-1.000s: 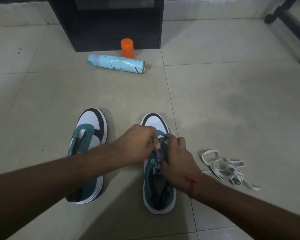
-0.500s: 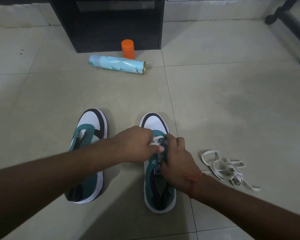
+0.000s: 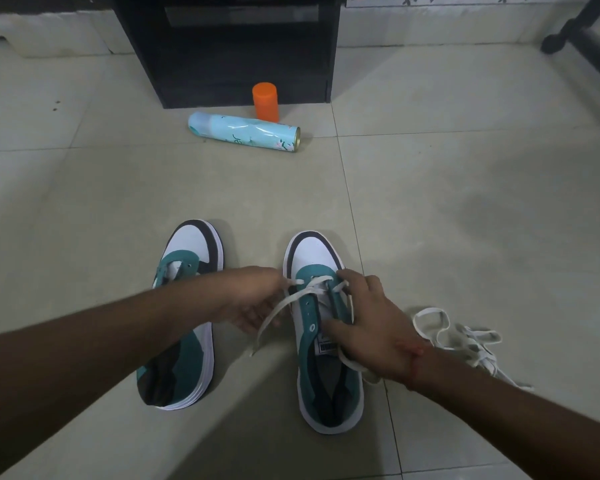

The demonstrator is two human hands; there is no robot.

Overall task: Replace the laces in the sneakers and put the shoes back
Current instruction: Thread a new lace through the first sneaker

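Two teal, white and black sneakers stand side by side on the tiled floor, toes pointing away. The left sneaker (image 3: 187, 265) has no lace. The right sneaker (image 3: 314, 258) has a white lace (image 3: 284, 304) threaded through its front eyelets. My left hand (image 3: 253, 296) pinches one lace end just left of that shoe, and the end trails down to the floor. My right hand (image 3: 364, 320) rests on the shoe's tongue and right side, fingers curled at the eyelets; the other lace end runs under it.
A loose white lace (image 3: 461, 341) lies in a heap on the floor right of the shoe. A light blue spray can (image 3: 243, 132) lies on its side ahead, an orange cap (image 3: 265, 101) behind it, before a black cabinet (image 3: 229, 46). A black chair leg (image 3: 589, 50) is far right.
My hands, bunched together over the right sneaker's eyelets, have drawn apart. The left hand pulled the lace end out to the left, and the crossed lace now shows.
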